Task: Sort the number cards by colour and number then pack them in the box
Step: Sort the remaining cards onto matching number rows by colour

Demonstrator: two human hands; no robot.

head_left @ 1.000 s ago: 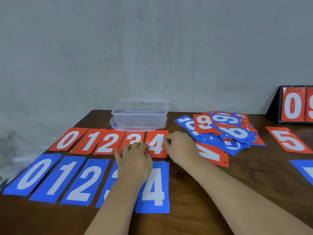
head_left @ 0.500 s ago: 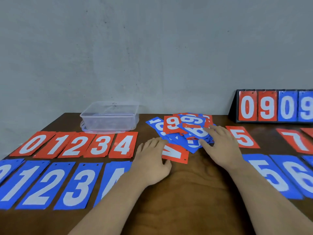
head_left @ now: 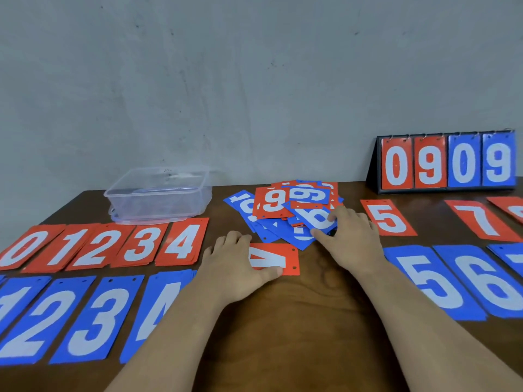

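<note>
A loose pile of red and blue number cards (head_left: 285,210) lies at the table's middle back. My right hand (head_left: 349,240) is at the pile's right edge, fingers and thumb pinching a blue card with a white 6 or 9 (head_left: 318,217). My left hand (head_left: 233,268) rests flat on the left end of a red card lying sideways (head_left: 283,258), thumb on its near edge. Red cards 0 to 4 (head_left: 104,246) sit in a row at left, with a row of blue cards (head_left: 93,318) in front. A clear plastic box (head_left: 158,195) stands behind them.
At right lie a red 5 (head_left: 389,217), a red 7 (head_left: 482,220), a blue 5 (head_left: 433,281) and a blue 6 (head_left: 493,281). A black flip scoreboard (head_left: 447,162) showing 0909 stands at the back right against the grey wall. Bare brown table wood shows between my forearms.
My hands left the red 4 card and moved right; the left one settled on the sideways red card, the right one reached the pile and closed on a blue card. The view swung right.
</note>
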